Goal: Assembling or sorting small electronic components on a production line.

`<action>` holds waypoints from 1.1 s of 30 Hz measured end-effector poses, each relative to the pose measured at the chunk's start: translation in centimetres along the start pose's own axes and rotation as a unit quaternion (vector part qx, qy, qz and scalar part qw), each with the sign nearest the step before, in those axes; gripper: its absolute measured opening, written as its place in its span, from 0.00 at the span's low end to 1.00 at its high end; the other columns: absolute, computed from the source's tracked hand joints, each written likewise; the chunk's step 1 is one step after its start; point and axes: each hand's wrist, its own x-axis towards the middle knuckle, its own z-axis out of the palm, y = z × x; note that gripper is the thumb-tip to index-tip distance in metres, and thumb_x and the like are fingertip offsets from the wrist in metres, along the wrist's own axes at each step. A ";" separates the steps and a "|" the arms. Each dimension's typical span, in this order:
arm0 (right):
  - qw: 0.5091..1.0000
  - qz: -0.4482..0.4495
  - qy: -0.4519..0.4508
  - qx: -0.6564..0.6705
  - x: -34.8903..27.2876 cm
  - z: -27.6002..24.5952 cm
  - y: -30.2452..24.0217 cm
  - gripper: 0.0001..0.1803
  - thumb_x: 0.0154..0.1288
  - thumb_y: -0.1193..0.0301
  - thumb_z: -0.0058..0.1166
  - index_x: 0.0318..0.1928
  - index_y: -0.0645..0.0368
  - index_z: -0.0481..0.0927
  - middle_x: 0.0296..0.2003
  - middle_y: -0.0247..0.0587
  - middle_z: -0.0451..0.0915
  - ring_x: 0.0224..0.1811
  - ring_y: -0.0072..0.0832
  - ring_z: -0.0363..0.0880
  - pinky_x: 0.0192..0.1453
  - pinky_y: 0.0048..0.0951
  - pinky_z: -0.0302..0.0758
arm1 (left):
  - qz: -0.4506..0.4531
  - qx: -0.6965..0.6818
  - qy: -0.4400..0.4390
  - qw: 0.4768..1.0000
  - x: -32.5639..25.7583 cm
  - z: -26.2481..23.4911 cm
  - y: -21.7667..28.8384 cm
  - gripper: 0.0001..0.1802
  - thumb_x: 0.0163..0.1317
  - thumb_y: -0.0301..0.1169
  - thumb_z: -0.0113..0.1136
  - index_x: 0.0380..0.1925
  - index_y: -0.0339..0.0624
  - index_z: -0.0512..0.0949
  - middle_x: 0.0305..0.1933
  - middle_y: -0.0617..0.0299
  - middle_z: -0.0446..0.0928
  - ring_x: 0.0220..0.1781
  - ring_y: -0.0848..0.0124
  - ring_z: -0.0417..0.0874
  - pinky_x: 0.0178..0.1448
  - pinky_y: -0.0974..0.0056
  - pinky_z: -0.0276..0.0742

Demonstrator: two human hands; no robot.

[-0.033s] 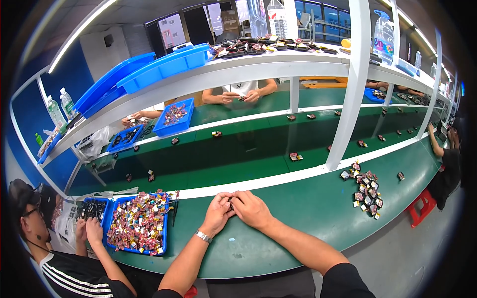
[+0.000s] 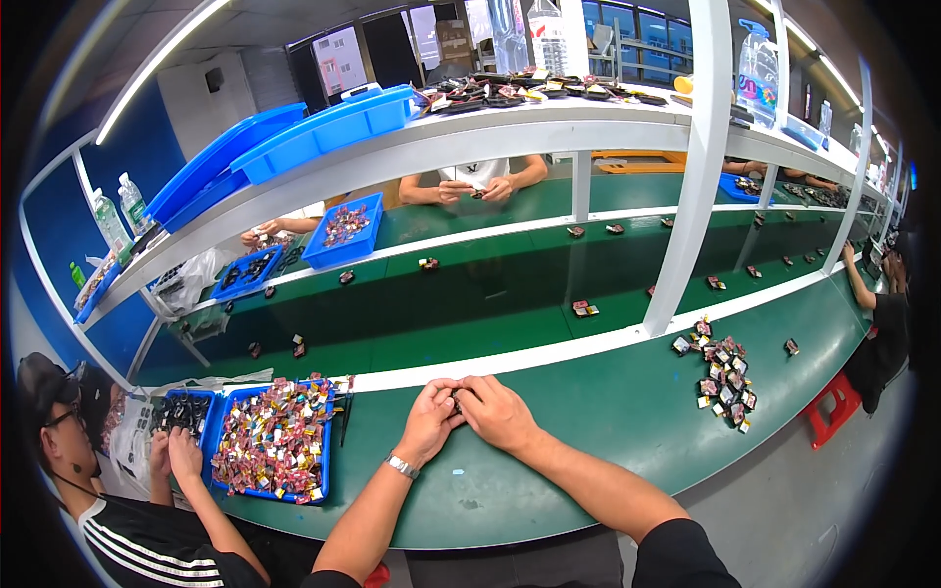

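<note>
Above the green worktop, my left hand and my right hand meet, fingers closed round one small dark part. The fingers cover most of that part, so its kind cannot be made out. To the left of my hands stands a blue tray heaped with small pink, white and yellow electronic pieces. Over on the right, a loose pile of small black-cased assemblies with pink and white tops lies on the worktop, with a single assembly apart from it.
Beyond a white rail runs a green conveyor belt carrying scattered assemblies. A white post holds up a shelf with blue trays and bottles. At the left, a co-worker's hands are over a tray of black parts. Another person sits opposite.
</note>
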 end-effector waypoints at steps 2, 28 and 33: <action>1.000 0.006 -0.001 -0.002 -0.1 0.0 0.0 0.11 0.52 0.75 0.61 0.37 0.60 0.78 0.43 0.36 0.78 0.43 0.33 0.78 0.42 0.32 0.80 | -0.005 0.004 0.008 1.000 0.0 0.2 0.0 0.12 0.71 0.23 0.48 0.53 0.42 0.66 0.56 0.58 0.74 0.54 0.68 0.77 0.59 0.56 0.77; 0.995 0.056 -0.007 0.084 0.0 -0.3 0.3 0.09 0.52 0.79 0.62 0.36 0.59 0.80 0.38 0.38 0.77 0.40 0.37 0.77 0.44 0.35 0.78 | -0.015 0.044 0.042 0.998 0.0 0.9 0.2 0.12 0.71 0.19 0.43 0.52 0.42 0.66 0.57 0.57 0.74 0.53 0.69 0.79 0.58 0.58 0.78; 0.989 0.117 0.029 0.086 0.1 0.2 0.0 0.07 0.55 0.78 0.62 0.35 0.59 0.80 0.36 0.38 0.77 0.39 0.37 0.77 0.41 0.36 0.77 | -0.026 0.059 0.035 0.997 -0.2 1.2 0.2 0.12 0.72 0.20 0.43 0.53 0.42 0.66 0.57 0.59 0.74 0.55 0.72 0.77 0.59 0.62 0.77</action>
